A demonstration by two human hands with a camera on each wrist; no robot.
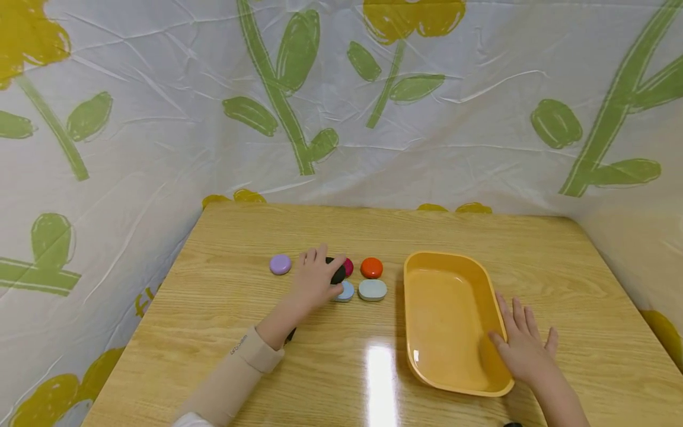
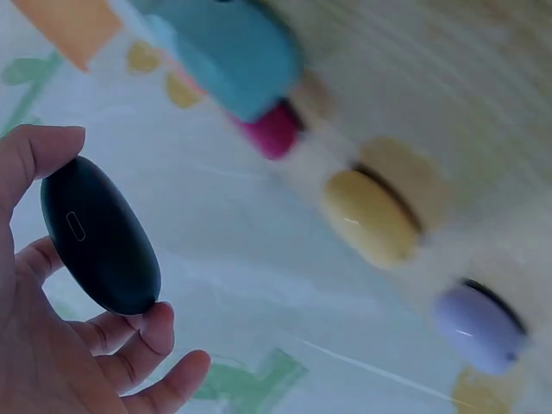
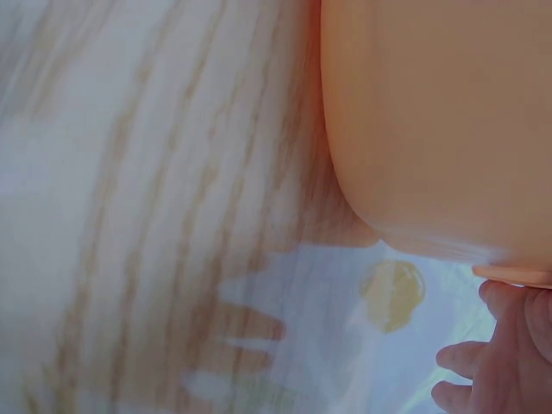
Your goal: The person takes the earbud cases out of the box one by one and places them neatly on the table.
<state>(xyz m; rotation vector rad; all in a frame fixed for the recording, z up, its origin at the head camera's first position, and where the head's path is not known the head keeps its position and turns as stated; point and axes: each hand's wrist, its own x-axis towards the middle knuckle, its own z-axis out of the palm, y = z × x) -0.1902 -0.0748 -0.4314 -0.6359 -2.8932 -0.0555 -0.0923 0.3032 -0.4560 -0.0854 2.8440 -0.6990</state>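
Note:
My left hand (image 1: 312, 281) grips a black oval case (image 2: 102, 237) between thumb and fingers, raised above the table. A small slot-shaped outline marks its side. Beneath and beside this hand lie rounded pieces: a purple one (image 1: 280, 264), a magenta one (image 1: 348, 267), a light blue one (image 1: 345, 291) and a yellow one (image 2: 371, 218), which the hand hides in the head view. My right hand (image 1: 528, 347) rests against the right side of an orange tray (image 1: 408, 308), fingers spread outside and thumb over the rim.
To the left of the tray sit a red-orange round piece (image 1: 372, 267) and a pale grey oval piece (image 1: 372, 290). The wooden table (image 1: 213, 356) backs onto a hanging white cloth (image 1: 176, 118) with printed flowers. Something dark (image 1: 513, 424) shows at the bottom edge.

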